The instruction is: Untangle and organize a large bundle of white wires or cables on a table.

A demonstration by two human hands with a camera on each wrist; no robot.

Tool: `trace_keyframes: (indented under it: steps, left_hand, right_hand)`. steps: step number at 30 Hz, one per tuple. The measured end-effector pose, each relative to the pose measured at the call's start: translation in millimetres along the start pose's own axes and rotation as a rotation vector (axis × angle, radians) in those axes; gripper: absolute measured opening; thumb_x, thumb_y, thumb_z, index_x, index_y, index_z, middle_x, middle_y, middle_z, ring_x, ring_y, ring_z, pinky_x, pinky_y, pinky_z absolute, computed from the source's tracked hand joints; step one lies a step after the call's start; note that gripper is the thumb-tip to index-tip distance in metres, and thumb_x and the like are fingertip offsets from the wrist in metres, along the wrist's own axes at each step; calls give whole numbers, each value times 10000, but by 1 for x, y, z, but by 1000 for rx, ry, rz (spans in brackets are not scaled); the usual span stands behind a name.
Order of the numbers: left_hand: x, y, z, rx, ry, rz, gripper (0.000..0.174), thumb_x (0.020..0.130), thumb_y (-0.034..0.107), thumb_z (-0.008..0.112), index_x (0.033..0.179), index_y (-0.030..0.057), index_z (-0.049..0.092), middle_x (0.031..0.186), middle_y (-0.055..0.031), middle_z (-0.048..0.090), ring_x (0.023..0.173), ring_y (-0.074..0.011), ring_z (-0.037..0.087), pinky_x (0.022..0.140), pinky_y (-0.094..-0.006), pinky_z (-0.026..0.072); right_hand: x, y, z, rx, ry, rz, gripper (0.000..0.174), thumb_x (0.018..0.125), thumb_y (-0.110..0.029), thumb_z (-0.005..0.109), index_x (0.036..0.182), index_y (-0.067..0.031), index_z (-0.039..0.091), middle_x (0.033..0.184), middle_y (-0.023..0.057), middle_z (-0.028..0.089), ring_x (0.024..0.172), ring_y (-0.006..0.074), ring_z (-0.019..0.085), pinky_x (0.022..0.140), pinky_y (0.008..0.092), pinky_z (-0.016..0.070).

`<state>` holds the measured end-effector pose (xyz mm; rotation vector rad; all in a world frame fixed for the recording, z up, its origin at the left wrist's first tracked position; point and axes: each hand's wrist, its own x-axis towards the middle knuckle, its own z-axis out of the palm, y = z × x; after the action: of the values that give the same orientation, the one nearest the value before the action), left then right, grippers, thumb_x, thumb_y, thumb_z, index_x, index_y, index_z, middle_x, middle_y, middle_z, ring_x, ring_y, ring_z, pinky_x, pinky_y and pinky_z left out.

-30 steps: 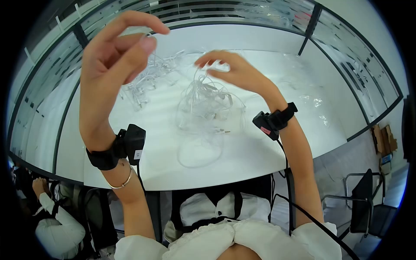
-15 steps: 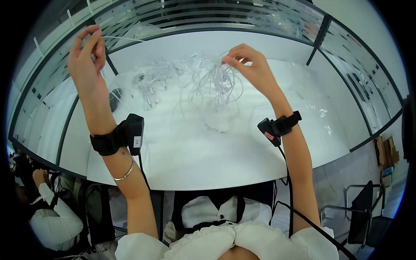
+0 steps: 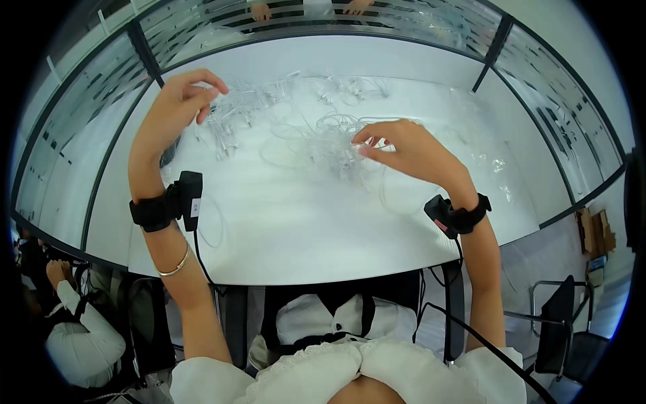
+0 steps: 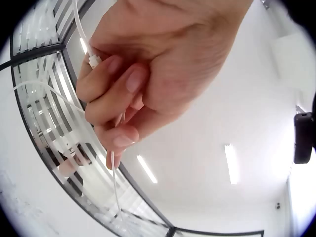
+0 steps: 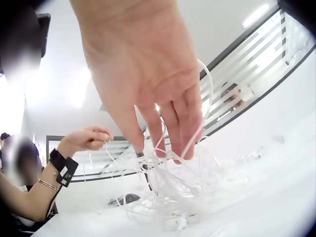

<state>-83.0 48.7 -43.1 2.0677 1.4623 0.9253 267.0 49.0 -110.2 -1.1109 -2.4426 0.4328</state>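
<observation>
Thin white cable (image 4: 78, 22) runs through my left hand (image 3: 168, 114), whose fingers curl round it in the left wrist view; a small white connector (image 4: 94, 60) shows beside the fingers. That hand is raised above the left of the table. At mid-table lies a tangled bundle of white cables (image 3: 328, 147). My right hand (image 3: 414, 153) is at the bundle's right side, palm down, thumb and fingertips pinching strands of it. In the right wrist view the bundle (image 5: 173, 180) hangs below that hand (image 5: 143, 69), and one loop passes behind its fingers.
More white cables (image 3: 225, 124) lie in a heap at the back left, and a smaller group (image 3: 353, 89) at the back centre. Clear plastic (image 3: 488, 161) lies on the right. A low partition (image 3: 404, 55) borders the white table (image 3: 303, 252).
Over the last half second my left hand has come down and right. My right hand has moved down toward me, and the bundle it holds sits lower.
</observation>
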Motion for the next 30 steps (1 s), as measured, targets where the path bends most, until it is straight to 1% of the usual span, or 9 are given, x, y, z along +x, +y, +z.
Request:
trace_keyframes:
  steps: [5,6,11,12,16,22,23,26,30]
  left_hand:
    - [-22,-27,19,-9,-189,-57,175,906,171,546,884,21,633,547,19,481,514,-51,426,499,-224,303]
    - [-24,-32,21,10,-207,-77,177,907,170,547,871,20,633,548,16,485,513,-51,430,496,-226,307]
    - [-26,-75,27,75,-207,-147,163,857,175,594,821,18,620,558,-6,501,497,-67,428,489,-236,311]
    - [-26,-73,26,201,-224,-277,106,849,138,605,833,33,605,679,-29,528,572,-72,458,515,-238,334]
    - [-32,-107,36,313,-129,-118,83,802,105,638,850,46,603,683,-41,482,605,-108,442,553,-277,348]
    - [-40,-120,37,403,-100,-133,172,768,98,658,926,69,597,683,-66,498,622,-187,475,588,-328,380]
    - [-39,-121,37,425,-119,-169,198,764,104,657,949,77,592,683,-87,530,636,-219,516,600,-349,401]
    - [-41,-123,38,418,-127,-178,242,778,131,658,1000,76,577,669,-112,559,645,-255,557,612,-368,423]
    - [-42,-121,37,356,-145,-211,294,848,169,642,1123,101,569,678,-79,548,661,-182,522,622,-316,415]
  right_hand:
    - [-29,-14,2,-99,-39,-80,438,911,-262,595,1316,-108,538,1293,128,579,1191,293,542,1000,369,425]
    - [-33,-18,1,-135,-100,-38,479,921,-267,581,1367,-122,484,1396,136,485,1292,302,450,1055,381,377]
    - [-37,-4,19,-168,-100,-85,571,906,-234,593,1431,-139,389,1480,145,365,1347,312,373,1082,388,348]
    - [-37,0,22,-166,-110,-84,589,902,-225,595,1441,-143,372,1497,147,337,1357,315,357,1089,388,341]
    - [-61,-19,26,-183,-191,-82,653,881,-212,622,1463,-156,332,1545,152,215,1387,341,293,1114,393,309]
    - [-75,-77,-35,92,-441,-125,434,868,-221,653,1283,-119,582,1270,123,598,1094,269,608,882,341,499]
    - [-71,-80,-39,90,-308,-176,256,908,-284,600,1100,-135,679,1007,60,704,874,213,675,732,332,527]
    - [-37,-74,-34,189,-116,-30,189,904,-233,588,996,-110,697,919,74,703,796,202,666,687,298,513]
    - [18,-36,20,3,78,-266,199,882,-246,623,1005,-103,689,952,48,667,902,204,611,736,308,481]
